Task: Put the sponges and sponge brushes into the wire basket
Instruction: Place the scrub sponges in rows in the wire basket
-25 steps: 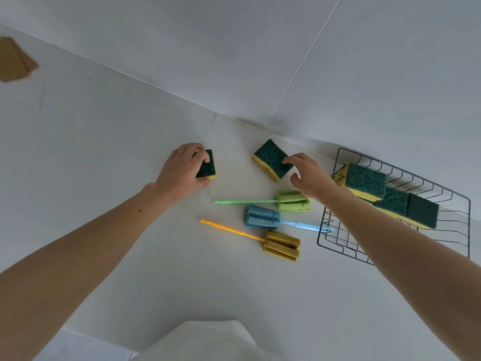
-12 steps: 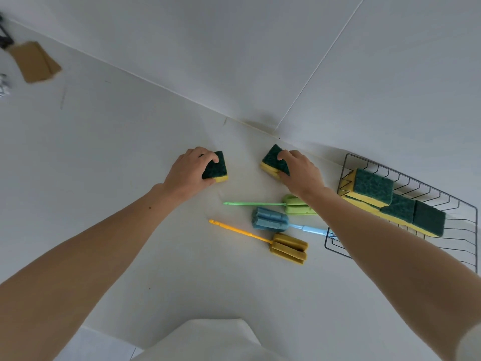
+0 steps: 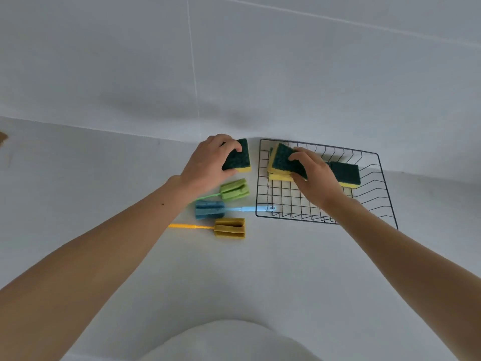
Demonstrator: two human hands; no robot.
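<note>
My left hand (image 3: 208, 162) grips a green-and-yellow sponge (image 3: 238, 158) just left of the black wire basket (image 3: 382, 194). My right hand (image 3: 316, 175) holds another such sponge (image 3: 282, 160) inside the basket, over sponges lying there, one of them (image 3: 346, 173) at its right. Three sponge brushes lie on the counter left of the basket: a green one (image 3: 234, 189), a blue one (image 3: 209, 209) whose handle tip touches the basket's front corner, and a yellow one (image 3: 230, 227).
The white counter (image 3: 234, 277) meets a white tiled wall just behind the basket. A brown object (image 3: 2, 138) shows at the far left edge. My light clothing (image 3: 229, 342) fills the bottom centre.
Both hands have lifted their sponges and moved right. The right hand now has its sponge inside the basket; the left hand's sponge is beside the basket's left rim. The camera has turned right.
</note>
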